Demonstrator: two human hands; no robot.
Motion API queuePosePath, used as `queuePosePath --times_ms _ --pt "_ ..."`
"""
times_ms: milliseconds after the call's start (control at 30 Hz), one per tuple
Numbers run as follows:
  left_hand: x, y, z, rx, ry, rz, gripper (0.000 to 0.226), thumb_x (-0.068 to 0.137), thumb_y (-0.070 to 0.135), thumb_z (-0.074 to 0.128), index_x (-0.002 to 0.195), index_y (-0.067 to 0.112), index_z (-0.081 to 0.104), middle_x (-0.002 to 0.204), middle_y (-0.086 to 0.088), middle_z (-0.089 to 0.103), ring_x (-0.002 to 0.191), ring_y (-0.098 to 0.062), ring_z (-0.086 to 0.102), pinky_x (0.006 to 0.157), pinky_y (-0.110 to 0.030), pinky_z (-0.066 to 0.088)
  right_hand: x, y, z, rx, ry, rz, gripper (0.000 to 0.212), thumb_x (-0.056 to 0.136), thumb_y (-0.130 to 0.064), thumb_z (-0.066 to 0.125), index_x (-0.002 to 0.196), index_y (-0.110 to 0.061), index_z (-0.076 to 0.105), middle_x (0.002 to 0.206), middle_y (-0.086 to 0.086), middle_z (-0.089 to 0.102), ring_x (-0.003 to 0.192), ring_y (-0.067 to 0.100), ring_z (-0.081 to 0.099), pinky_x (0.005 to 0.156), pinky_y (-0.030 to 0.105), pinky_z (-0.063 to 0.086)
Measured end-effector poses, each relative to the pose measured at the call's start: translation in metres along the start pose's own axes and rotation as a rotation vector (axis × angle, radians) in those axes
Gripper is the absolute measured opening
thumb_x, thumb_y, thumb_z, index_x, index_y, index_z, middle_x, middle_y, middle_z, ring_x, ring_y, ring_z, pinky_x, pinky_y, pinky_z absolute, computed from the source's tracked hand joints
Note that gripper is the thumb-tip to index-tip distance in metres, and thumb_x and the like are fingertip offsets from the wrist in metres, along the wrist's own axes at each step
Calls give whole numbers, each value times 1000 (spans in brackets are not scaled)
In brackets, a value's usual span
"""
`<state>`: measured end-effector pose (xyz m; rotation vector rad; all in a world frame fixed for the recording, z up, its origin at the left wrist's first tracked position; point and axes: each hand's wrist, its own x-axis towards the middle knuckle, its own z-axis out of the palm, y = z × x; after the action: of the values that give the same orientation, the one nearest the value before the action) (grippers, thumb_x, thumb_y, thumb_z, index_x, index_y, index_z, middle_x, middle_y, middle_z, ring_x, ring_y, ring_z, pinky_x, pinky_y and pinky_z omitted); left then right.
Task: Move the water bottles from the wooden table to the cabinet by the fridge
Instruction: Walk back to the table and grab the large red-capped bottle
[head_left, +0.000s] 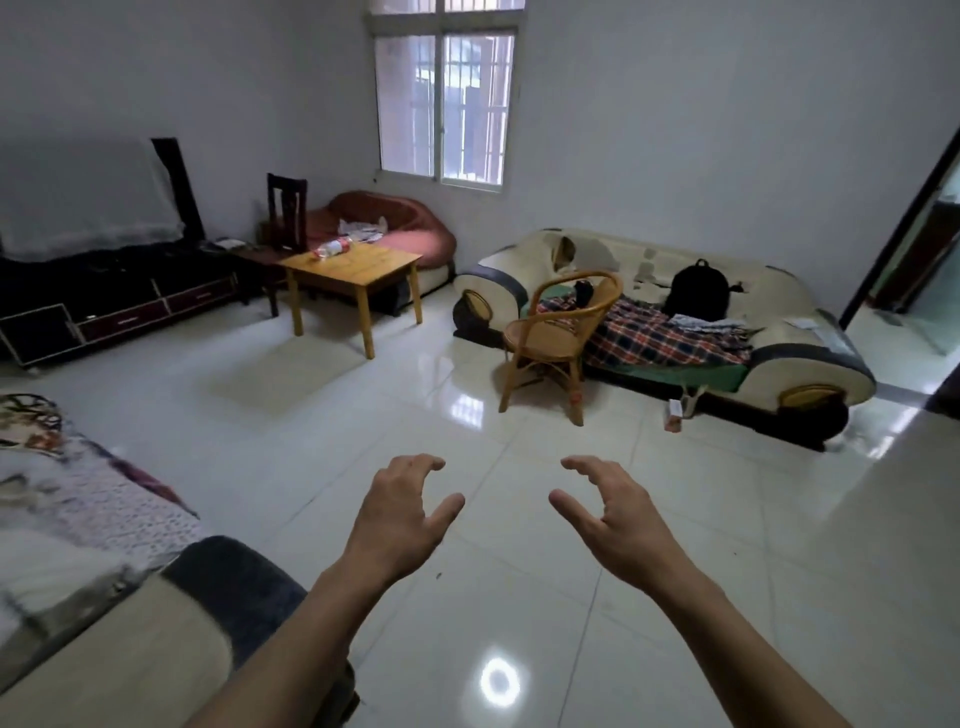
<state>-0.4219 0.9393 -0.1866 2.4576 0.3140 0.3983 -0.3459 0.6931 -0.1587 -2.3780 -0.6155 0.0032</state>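
I have both hands out in front of me, the left hand (402, 512) and the right hand (610, 514) held apart from each other, fingers curled loosely and spread, gripping nothing. The step in hand, as I judge it, is the walk across to the wooden table (353, 267), which stands well away across the tiled floor (519, 571). On its tabletop I can make out one water bottle (331, 248) lying on its side near the far left corner, close to the dark chair (287, 213); whether there are more I cannot tell from here. To do this well I would approach the table from its near side, keeping clear of the rattan chair (563, 332) that stands to the right of the table. Because the bottle is lying down it may roll, so I would bring a hand over its middle and close around the body rather than nudge it from one end. The cabinet and the fridge are not in view, so I would have to turn and find them once the bottle is in my grip.
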Motion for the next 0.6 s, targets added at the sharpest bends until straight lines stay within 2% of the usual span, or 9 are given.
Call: queuePosePath --times_ms 200,300,467,600 --pt "15 -40 -40 -3 90 -6 50 91 48 62 134 24 53 136 2 54 123 -18 48 100 -33 44 22 -56 22 -59 -26 -47 52 93 -50 57 140 -30 46 145 -3 47 131 13 45 102 27 39" --pt "16 -56 -49 -15 88 -35 51 91 48 61 135 24 52 136 0 53 123 -19 49 100 -34 45 32 -74 27 -91 -39 -61 52 93 -49 58 141 -30 47 147 -2 46 133 15 44 107 33 40" --pt "22 -82 -59 4 86 -67 50 92 47 61 135 23 52 138 -1 52 125 -20 48 99 -34 43 51 -87 40 -87 -32 -78 53 92 -50 58 140 -31 47 148 0 45 133 16 44 107 37 43" --pt "33 -94 -60 17 81 -87 50 92 48 61 134 24 52 138 -1 53 125 -20 48 99 -35 45 68 -85 50 -63 -52 -85 53 92 -50 58 140 -31 46 148 -1 45 134 15 44 104 32 42"
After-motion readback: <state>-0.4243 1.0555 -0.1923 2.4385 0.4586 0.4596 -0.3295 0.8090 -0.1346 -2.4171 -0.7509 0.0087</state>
